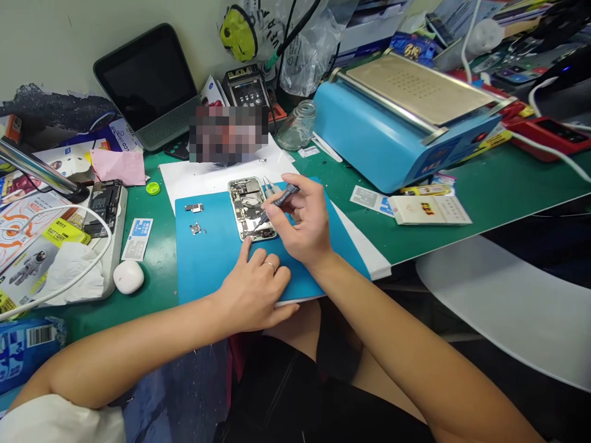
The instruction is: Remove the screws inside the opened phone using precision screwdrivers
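An opened smartphone (pixel 247 200), its inner parts exposed, lies on a blue mat (pixel 207 271). My right hand (pixel 302 224) grips a slim dark screwdriver (pixel 287 195) tilted over the phone, its tip at the lower part of the inside. With the index finger stretched to the phone's near edge, my left hand (pixel 253 280) rests on the mat; its other fingers are loosely bent and hold nothing. Tweezers (pixel 270 186) lie at the phone's right side, partly hidden by my right hand. To the left, a small metal part (pixel 194 208) and several tiny pieces (pixel 196 229) sit on the mat.
A blue machine with a metal top plate (pixel 415 86) stands at the right, near a glass jar (pixel 298 126). At the back left is a dark-screened display (pixel 148 80). A white earbud case (pixel 128 277) and a cable (pixel 104 246) are on the left.
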Demonstrator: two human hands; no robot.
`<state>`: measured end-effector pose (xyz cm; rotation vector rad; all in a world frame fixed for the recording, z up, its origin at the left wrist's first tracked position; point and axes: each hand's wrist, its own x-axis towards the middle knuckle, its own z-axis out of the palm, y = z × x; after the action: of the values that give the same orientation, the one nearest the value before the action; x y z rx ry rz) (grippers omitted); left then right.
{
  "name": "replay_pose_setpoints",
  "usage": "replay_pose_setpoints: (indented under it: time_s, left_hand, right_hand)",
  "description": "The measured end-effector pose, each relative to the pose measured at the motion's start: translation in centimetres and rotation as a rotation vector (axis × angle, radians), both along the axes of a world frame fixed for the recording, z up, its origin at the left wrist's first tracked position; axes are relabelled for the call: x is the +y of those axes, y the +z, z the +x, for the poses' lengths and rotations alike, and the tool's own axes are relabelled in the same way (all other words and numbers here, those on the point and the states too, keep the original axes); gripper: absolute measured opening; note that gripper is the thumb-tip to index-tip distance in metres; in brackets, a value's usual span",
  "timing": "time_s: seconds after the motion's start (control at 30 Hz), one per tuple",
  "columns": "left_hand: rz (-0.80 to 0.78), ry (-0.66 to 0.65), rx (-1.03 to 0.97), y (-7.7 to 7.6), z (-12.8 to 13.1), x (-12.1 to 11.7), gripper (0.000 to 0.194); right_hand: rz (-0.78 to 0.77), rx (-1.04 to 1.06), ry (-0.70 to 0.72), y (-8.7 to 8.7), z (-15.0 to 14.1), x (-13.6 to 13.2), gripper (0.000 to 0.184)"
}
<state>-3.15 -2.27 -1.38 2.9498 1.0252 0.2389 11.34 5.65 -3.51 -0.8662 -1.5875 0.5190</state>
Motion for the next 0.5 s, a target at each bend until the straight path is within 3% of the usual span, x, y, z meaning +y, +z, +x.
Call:
replay_pose_setpoints:
  time_s: [0.5]
  left_hand:
    - [-0.013, -0.003, 0.018, 0.18, 0.00, 0.16, 0.043]
  right_hand:
    - [-0.112, -0.017, 0.062, -0.29, -0.09, 0.13, 0.040]
